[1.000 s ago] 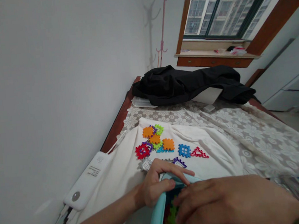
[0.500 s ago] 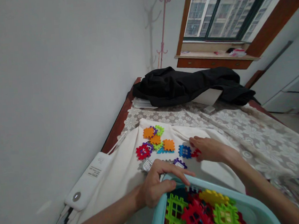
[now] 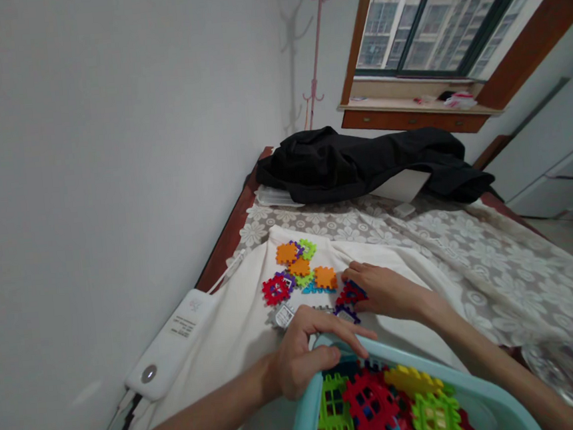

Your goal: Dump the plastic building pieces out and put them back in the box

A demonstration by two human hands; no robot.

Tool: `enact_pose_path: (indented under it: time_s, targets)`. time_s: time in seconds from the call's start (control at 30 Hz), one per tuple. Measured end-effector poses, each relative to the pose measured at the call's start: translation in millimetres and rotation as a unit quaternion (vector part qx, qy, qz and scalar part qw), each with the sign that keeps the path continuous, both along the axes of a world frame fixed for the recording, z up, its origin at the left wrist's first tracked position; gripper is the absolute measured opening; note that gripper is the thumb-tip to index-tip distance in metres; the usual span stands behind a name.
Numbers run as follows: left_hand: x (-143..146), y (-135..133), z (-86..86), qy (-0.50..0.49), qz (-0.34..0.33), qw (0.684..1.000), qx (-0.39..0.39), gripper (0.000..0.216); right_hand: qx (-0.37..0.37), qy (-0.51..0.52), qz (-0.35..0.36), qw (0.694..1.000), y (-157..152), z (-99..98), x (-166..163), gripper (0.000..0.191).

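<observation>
My left hand [image 3: 311, 350] is closed over the near-left corner of a light blue plastic bin [image 3: 409, 351], thumb inside and fingers along the rim. The bin holds many square window-shaped toy building blocks, among them a red block [image 3: 371, 405] and a green block [image 3: 436, 417]. Beyond the bin, my right hand [image 3: 378, 288] pinches a red building block [image 3: 349, 293] low over the white cloth, where a blue block lies mostly hidden beneath it. Close by are a purple block [image 3: 346, 314] and an orange block [image 3: 325, 277]. Further left rests another red block [image 3: 275, 289].
White cloth [image 3: 243, 352] covers part of a flower-patterned bedspread [image 3: 492, 277]. A white corded device [image 3: 170, 342] lies along the left wall. Black fabric [image 3: 362, 161] is heaped at the far end. A clear plastic package [image 3: 571, 371] sits at the right.
My right hand has moved left with the red block, which now overlaps the blue one. A red block in the bin has shifted. My left hand stays on the rim.
</observation>
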State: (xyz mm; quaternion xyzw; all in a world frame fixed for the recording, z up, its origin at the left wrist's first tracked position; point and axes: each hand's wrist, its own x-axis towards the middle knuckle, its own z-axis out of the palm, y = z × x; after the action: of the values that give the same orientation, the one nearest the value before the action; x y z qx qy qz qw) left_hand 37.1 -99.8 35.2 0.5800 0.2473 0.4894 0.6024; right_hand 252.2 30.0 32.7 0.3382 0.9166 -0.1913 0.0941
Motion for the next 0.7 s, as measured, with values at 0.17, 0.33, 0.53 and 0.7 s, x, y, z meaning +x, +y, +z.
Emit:
enact_pose_path:
  time_s: [0.17, 0.33, 0.53, 0.7]
  targets:
    - [-0.2, -0.4, 1.2, 0.007, -0.001, 1.0, -0.001, 0.03, -0.043, 0.025, 0.003, 0.999, -8.4, 18.7, 3.6, 0.042]
    - [-0.1, -0.7, 1.6, 0.0, -0.009, 1.0, 0.001, 0.029, -0.063, 0.044, 0.062, 0.995, -28.5, 17.2, -4.1, 0.063]
    - [0.1, -1.6, 4.5, 0.008, -0.005, 1.0, -0.011, 0.029, -0.029, 0.04, 0.127, 0.991, -34.5, 3.7, -18.1, 0.034]
    - [0.4, -0.9, 3.3, -0.001, -0.01, 1.0, -0.002, 0.031, -0.039, 0.071, 0.09, 0.993, -22.6, 10.4, -15.4, 0.038]
